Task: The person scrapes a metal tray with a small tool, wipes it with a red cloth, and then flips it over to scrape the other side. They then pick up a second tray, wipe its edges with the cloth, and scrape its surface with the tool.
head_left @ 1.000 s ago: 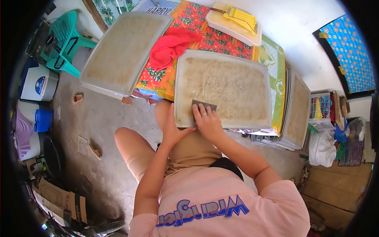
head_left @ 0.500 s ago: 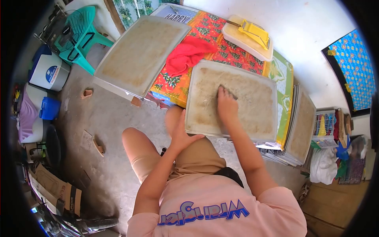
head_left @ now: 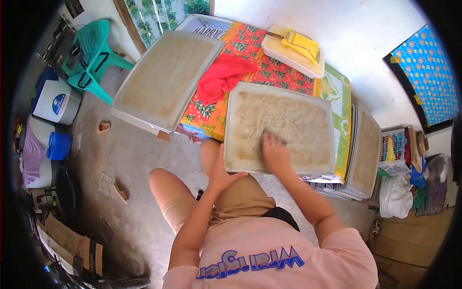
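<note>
Evidently for steadiness, the left hand point(head_left: 224, 173), thumb spread wide from its fingers, braces the near-left corner of a rimmed tan panel point(head_left: 303, 132) at the bench's point(head_left: 284, 78) near edge. Right of it, the other hand point(head_left: 275, 150) is closed over a dark flat piece point(head_left: 283, 141), blurred, pressed on the panel's streaked surface, likely for an even push. Behind sits a white tub point(head_left: 291, 65), a yellow slotted tool point(head_left: 302, 45) across its top; its contents I cannot tell. Far right, a wire basket point(head_left: 397, 161) holds a yellow cone point(head_left: 390, 149).
</note>
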Available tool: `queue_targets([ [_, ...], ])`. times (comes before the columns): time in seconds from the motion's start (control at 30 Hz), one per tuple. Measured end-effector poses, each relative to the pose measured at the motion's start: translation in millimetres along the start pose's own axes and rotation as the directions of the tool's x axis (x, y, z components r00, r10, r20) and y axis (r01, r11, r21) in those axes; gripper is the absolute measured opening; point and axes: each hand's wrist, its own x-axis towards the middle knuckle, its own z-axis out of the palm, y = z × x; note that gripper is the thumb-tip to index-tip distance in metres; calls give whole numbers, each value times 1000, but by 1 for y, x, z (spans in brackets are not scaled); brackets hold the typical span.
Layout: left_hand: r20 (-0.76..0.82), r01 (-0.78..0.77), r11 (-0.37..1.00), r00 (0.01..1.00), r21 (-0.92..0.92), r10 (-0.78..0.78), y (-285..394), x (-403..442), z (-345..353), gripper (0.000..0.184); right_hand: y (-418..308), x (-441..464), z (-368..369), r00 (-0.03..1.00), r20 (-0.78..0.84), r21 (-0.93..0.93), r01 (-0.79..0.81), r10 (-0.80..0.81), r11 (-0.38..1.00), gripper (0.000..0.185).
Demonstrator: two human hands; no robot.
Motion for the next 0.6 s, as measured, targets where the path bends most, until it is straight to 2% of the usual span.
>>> queue_targets([
  [0.07, -19, -22, 1000, 1000, -19, 22, -3, 2, 1, 126, -17, -35, -16, 986, -54, -30, 157, -159, 987, 44],
  [0.17, -40, -39, 999, 998, -28, 38, -3, -1, 4, 126, 26, -16, -4, 995, 75, 80, -67, 61, 995, 47],
  [0.27, -14, -22, 1000, 1000, 15, 22, 0, -1, 1, 126, 54, 0, 0, 953, 136, 128, -289, 272, 949, 48],
  [0.33, -2, -13, 1000, 1000, 17, 13, 2, 2, 0, 126, 23, -18, -3, 992, 90, -24, -86, 88, 996, 49],
  [0.4, 4, 1, 1000, 1000, -18, -1, 0, 1, 0, 125, -8, -43, -15, 993, -22, -22, 116, -116, 993, 48],
  [0.5, -21, -13, 1000, 1000, 13, 13, -1, -1, 3, 125, 22, -24, 4, 997, -65, -5, 28, -29, 1000, 46],
  [0.6, -27, -36, 999, 999, 30, 37, -5, -1, 4, 125, 68, 8, 19, 959, 50, 131, -282, 277, 950, 45],
])
